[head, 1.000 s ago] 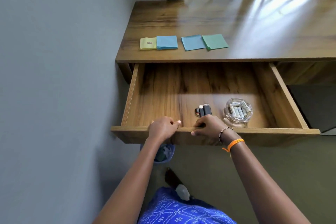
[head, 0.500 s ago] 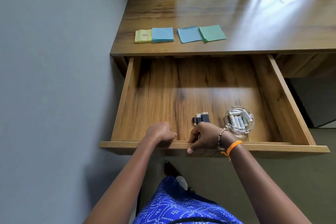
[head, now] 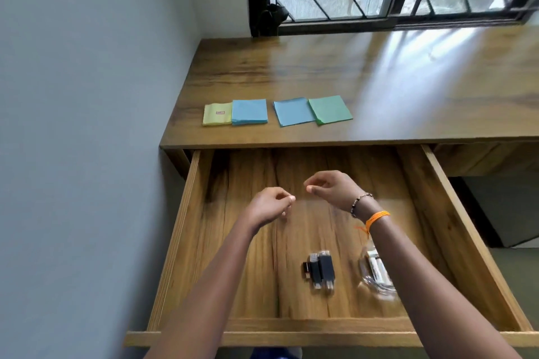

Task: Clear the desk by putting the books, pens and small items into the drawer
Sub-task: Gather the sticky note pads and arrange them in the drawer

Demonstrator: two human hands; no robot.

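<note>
- I see my left hand raised over the open drawer, fingers loosely curled, with nothing in it.
- My right hand hangs just beside it, slightly farther in, fingers also loosely curled and holding nothing; a beaded bracelet and an orange band sit on that wrist.
- On the drawer floor near its front lie a few small dark USB sticks, side by side.
- Just right of them sits a clear glass ashtray holding what look like batteries, partly hidden by my right forearm.
- On the desk above lie four sticky-note pads in a row: a yellow pad, a blue pad overlapping its edge, then a second blue pad with a green pad overlapping it.
</note>
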